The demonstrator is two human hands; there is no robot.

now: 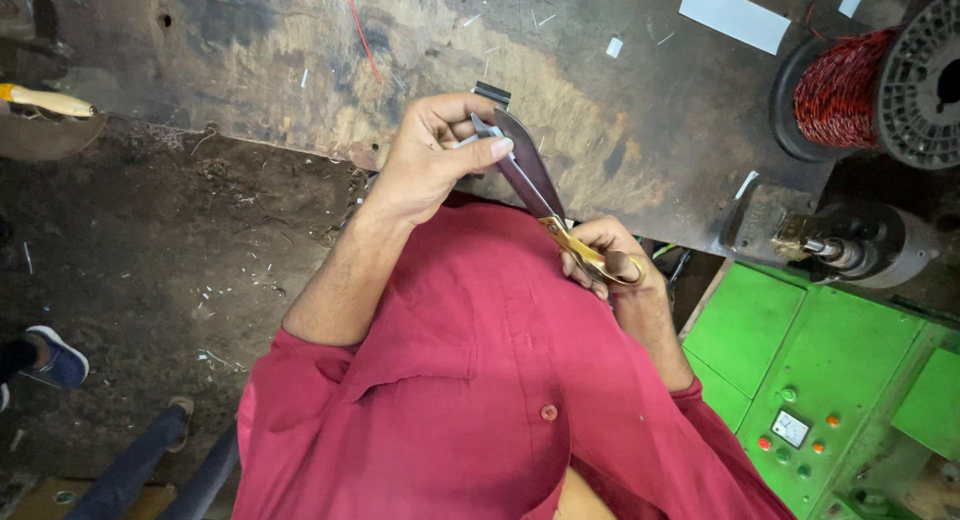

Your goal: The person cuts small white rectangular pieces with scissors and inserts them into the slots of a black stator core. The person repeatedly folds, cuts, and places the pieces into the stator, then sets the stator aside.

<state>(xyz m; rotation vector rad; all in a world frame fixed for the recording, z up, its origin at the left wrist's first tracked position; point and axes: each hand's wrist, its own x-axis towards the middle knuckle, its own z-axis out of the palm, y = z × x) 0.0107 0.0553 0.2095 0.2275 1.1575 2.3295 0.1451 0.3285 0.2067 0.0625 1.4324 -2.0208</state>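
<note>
- tool handle (45,100): pale wood, far left edge of bench (300,40)
- left hand (435,155): fingers curled, thumb pinching a thin white strip (480,138) against the scissors' blades
- scissors (535,175): dark blades angled up-left over bench edge, brass handles lower right
- right hand (610,265): fingers closed through the scissors' handles, held close to red shirt (480,380)
- wire spool (880,80): red wire, top right
- green panel (830,380): lower right, with small buttons
</note>
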